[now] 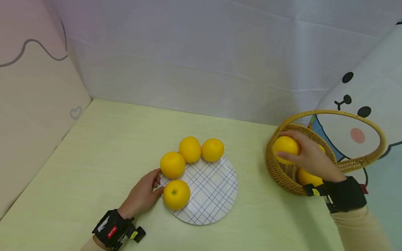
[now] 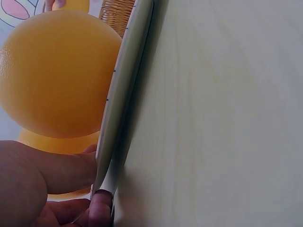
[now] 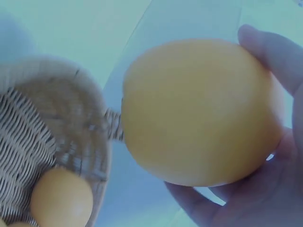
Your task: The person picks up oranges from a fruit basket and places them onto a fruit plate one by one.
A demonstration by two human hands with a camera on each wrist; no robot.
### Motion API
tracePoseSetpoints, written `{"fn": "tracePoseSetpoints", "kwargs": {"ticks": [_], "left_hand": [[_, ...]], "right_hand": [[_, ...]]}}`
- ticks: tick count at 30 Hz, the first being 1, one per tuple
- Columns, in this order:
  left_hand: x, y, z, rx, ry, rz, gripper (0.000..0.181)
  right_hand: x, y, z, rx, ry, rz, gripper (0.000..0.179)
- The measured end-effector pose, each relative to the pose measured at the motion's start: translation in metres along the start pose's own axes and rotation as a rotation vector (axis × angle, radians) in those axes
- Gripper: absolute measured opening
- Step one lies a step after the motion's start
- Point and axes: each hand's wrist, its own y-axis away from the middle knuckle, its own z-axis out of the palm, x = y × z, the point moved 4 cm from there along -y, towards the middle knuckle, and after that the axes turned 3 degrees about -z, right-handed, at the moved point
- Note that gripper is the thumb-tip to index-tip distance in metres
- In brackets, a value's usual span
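Orange (image 1: 286, 150) is grasped in right hand (image 1: 311, 155) at mouth of basket (image 1: 277, 177), toward 2 o'clock from plate (image 1: 213, 195) | plate rim is pinched by left hand (image 1: 144, 191) at 9 o'clock | step judged: orange transfer, direction unclear | next: basket handle (image 1: 333, 112) should be cleared

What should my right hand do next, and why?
Probably lower the held fruit into the basket and release it: the right hand grips it over the basket's mouth, and bare wicker shows beside other fruit.
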Motion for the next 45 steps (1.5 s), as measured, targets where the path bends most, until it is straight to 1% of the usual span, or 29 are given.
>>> {"fn": "tracePoseSetpoints", "kwargs": {"ticks": [4,8,13,18,24,28,32,39,45], "left_hand": [[0.0,-0.001,0.001,0.0,0.001,0.001,0.047],[0.0,-0.001,0.001,0.0,0.003,0.004,0.046],[-0.001,-0.001,0.001,-0.001,0.0,0.003,0.046],[-0.002,-0.001,0.001,0.0,0.003,0.006,0.046],[-0.001,0.0,0.0,-0.003,0.007,0.001,0.046],[0.0,0.0,-0.001,-0.005,0.012,-0.005,0.046],[0.001,0.0,0.0,-0.004,0.011,-0.007,0.046],[0.0,-0.001,0.0,-0.002,0.011,0.005,0.044],[-0.001,-0.002,0.001,-0.007,0.012,-0.006,0.044]], "right_hand": [[-0.015,0.0,0.008,0.022,-0.013,-0.051,0.058],[-0.031,-0.001,0.014,0.0,-0.031,-0.096,0.058],[-0.045,-0.001,0.023,-0.045,-0.043,-0.097,0.061],[-0.056,-0.001,0.035,-0.044,-0.062,-0.137,0.064],[-0.074,-0.004,0.057,-0.098,-0.126,-0.155,0.068],[-0.088,-0.007,0.071,-0.113,-0.162,-0.19,0.07],[-0.098,-0.012,0.086,-0.13,-0.201,-0.203,0.069],[-0.113,-0.02,0.112,-0.129,-0.25,-0.245,0.066],[-0.124,-0.027,0.135,-0.13,-0.276,-0.267,0.067]]}}
